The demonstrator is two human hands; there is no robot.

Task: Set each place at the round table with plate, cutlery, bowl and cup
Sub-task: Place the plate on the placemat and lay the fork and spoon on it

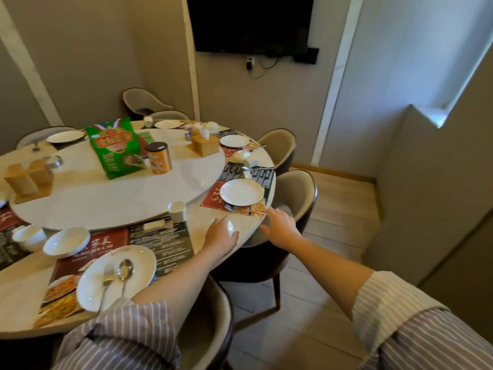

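Note:
On the round table [198, 221], my left hand [221, 236] grips a small white bowl [231, 227] near the right rim. My right hand [280, 226] is beside it with fingers straight, its fingertips at the handles of a spoon and fork [241, 209]. That cutlery lies on a red placemat in front of a white plate [241, 192]. A white cup [177, 211] stands left of my left hand. The place nearest me has a large plate [138, 265] with a fork and spoon [117, 276] on it, a bowl [66, 241] and a cup [28, 236].
A marble turntable [117, 193] carries a green bag [116, 148], an orange tin [159, 159], a tissue box [204, 145] and wooden holders [26, 177]. Further places with plates ring the far side. Padded chairs [296, 193] stand close around the table.

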